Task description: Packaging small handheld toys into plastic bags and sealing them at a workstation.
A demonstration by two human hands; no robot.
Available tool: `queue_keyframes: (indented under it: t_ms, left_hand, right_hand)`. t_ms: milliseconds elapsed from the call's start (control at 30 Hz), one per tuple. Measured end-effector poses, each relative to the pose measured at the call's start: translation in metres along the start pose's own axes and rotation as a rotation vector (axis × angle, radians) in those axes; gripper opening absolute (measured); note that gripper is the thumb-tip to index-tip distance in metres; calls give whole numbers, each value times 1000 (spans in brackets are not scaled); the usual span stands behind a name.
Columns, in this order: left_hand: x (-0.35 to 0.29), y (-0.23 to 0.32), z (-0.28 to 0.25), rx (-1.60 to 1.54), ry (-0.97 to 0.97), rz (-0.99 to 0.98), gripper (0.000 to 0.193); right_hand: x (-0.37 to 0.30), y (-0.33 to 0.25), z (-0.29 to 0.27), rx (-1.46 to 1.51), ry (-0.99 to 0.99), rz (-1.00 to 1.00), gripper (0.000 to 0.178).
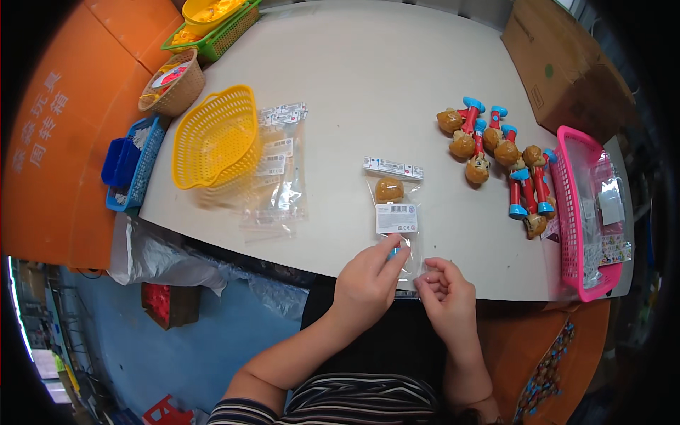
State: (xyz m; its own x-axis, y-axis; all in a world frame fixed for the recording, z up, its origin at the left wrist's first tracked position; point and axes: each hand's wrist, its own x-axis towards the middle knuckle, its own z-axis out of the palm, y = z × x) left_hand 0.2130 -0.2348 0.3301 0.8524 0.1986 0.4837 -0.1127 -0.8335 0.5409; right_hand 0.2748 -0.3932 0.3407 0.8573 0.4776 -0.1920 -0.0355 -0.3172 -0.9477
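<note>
Pinching 1 clear bag [397, 218], with 1 toy [389, 189] inside, between finger and thumb of the left hand [365, 280], near the front edge of the table [340, 85]. Curling the right hand [450, 294] at the bag's lower right side; cannot tell if closed on it. Rightward, loose toys [478, 171] near a pink basket [567, 212].

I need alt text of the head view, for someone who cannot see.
A person's left hand touches a clear bag with a toy figure inside, the right hand at its lower edge, on a table. Loose red figures lie to the right, beside a pink basket; to the left are flat clear bags and a yellow basket.
</note>
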Motion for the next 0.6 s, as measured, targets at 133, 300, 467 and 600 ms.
queue_keyframes:
  t_ms: [133,300,467,600]
  left_hand:
    - [-3,15,-13,-112,-27,-231,45]
    - [-20,21,-28,-129,17,-69,47]
    - [-25,34,-2,-186,-134,22,35]
    - [-23,36,14,-136,-84,-39,24]
  right_hand:
    - [-6,1,-3,15,18,31,32]
    - [-14,0,-13,288,-43,169,25]
    - [-12,11,-20,475,-104,243,24]
    - [-9,18,-22,526,-130,340,24]
